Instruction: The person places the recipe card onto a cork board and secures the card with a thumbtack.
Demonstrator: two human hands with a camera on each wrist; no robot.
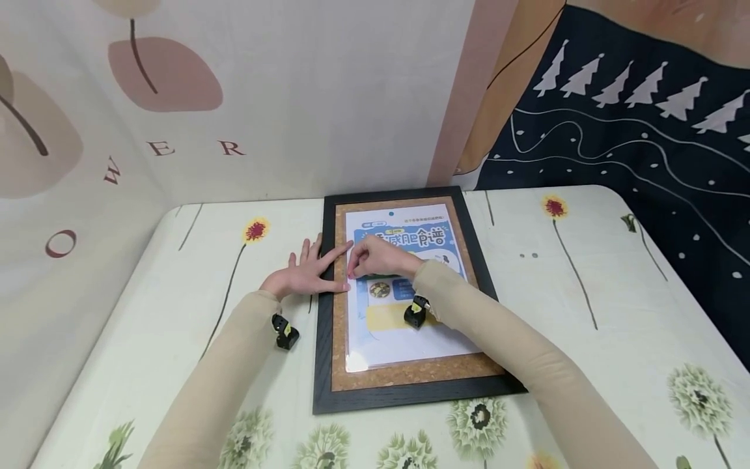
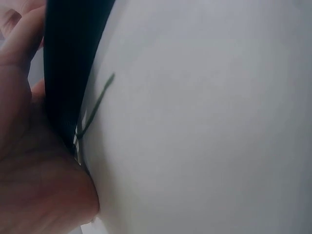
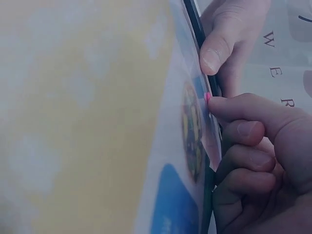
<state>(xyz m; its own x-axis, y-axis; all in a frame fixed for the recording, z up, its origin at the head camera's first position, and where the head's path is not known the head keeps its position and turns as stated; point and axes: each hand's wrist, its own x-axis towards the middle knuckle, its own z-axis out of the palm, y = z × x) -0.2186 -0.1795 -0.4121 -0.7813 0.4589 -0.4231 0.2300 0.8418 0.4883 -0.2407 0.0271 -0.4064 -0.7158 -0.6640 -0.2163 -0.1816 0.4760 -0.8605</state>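
Observation:
A corkboard (image 1: 410, 376) in a black frame (image 1: 404, 397) lies on the table. On it rests a glossy printed sheet (image 1: 359, 339) with blue lettering and food pictures. My right hand (image 1: 377, 256) is at the sheet's left edge, its fingers curled, pinching a small pink push pin (image 3: 208, 96) against the sheet. The pin's point is hidden. My left hand (image 1: 306, 276) is spread across the left side of the frame, with thumb and forefinger reaching the sheet's edge on either side of the pin. In the left wrist view, the palm (image 2: 44, 180) lies beside the dark frame edge.
A white tablecloth (image 1: 545, 273) with flower prints covers the table. Behind it hangs a pale patterned cloth (image 1: 328, 98), with a dark cloth (image 1: 621, 137) printed with trees at the right. A black wrist camera (image 1: 415, 312) sits over the sheet.

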